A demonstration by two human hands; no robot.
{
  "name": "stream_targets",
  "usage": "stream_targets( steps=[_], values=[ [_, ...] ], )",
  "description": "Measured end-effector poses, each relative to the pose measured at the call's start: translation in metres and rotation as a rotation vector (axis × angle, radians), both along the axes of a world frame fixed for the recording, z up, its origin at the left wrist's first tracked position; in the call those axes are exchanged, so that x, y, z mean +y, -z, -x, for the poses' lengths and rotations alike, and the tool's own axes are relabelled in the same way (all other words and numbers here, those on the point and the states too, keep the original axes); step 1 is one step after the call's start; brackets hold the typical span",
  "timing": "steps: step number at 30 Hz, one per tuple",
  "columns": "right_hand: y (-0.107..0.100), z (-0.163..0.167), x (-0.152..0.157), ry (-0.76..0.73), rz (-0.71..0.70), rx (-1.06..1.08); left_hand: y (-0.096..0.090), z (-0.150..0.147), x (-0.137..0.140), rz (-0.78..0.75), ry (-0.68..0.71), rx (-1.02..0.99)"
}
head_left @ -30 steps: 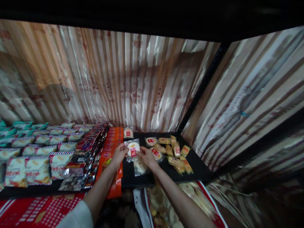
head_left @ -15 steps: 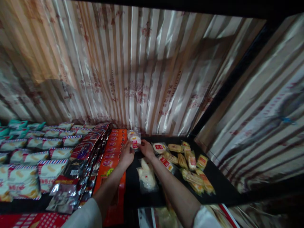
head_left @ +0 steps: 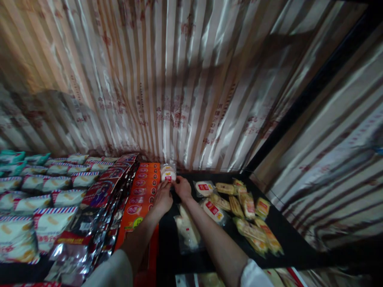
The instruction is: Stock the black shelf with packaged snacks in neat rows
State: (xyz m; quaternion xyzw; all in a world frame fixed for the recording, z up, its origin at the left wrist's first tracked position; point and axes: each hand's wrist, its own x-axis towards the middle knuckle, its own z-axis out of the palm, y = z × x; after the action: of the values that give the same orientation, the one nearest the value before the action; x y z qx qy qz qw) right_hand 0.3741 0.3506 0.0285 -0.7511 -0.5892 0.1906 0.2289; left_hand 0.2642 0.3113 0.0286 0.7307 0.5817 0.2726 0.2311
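Observation:
A round white cake in a clear wrapper with a red label [head_left: 170,175] lies at the back of the black surface, overlapping similar cakes [head_left: 166,167] behind it. My left hand [head_left: 163,197] has its fingers closed on the near left edge of that wrapper. On the right edge, my right hand [head_left: 182,189] pinches the same packet, fingers bent. Left of them runs a row of overlapping orange packets [head_left: 140,196]. Under and beside my right forearm lie pale cakes in clear wrap [head_left: 188,231] and a red-labelled white cake packet [head_left: 213,210].
Red-and-silver packets [head_left: 103,191] and rows of white snack bags [head_left: 55,225] fill the left side. Yellowish wrapped snacks [head_left: 248,205] lie in a loose pile to the right. A striped, wrinkled sheet [head_left: 191,87] hangs behind, and a dark slanting post [head_left: 305,93] stands at right.
My hands have lowered slightly with the white cake packet, which now sits closer over the cakes behind it. The view has tilted up and moved in a little.

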Motion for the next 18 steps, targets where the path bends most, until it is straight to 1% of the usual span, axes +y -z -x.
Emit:
stream_targets(
  steps=[5, 8, 12, 15, 18],
  values=[
    [0.01, 0.003, 0.003, 0.018, -0.031, -0.014, 0.001, -0.001, 0.002, 0.007, 0.012, 0.055],
    [0.009, 0.005, 0.0, 0.024, -0.063, 0.008, -0.001, -0.001, 0.001, 0.01, 0.025, 0.1],
    [-0.003, -0.003, -0.008, 0.053, -0.134, 0.031, -0.007, -0.001, -0.007, -0.027, 0.02, 0.104],
    [-0.015, -0.02, -0.024, -0.018, -0.165, 0.015, -0.011, 0.001, -0.018, 0.001, 0.001, 0.079],
    [-0.023, -0.042, -0.05, -0.107, -0.163, 0.001, -0.015, 0.006, -0.034, 0.067, 0.0, 0.073]
  ],
)
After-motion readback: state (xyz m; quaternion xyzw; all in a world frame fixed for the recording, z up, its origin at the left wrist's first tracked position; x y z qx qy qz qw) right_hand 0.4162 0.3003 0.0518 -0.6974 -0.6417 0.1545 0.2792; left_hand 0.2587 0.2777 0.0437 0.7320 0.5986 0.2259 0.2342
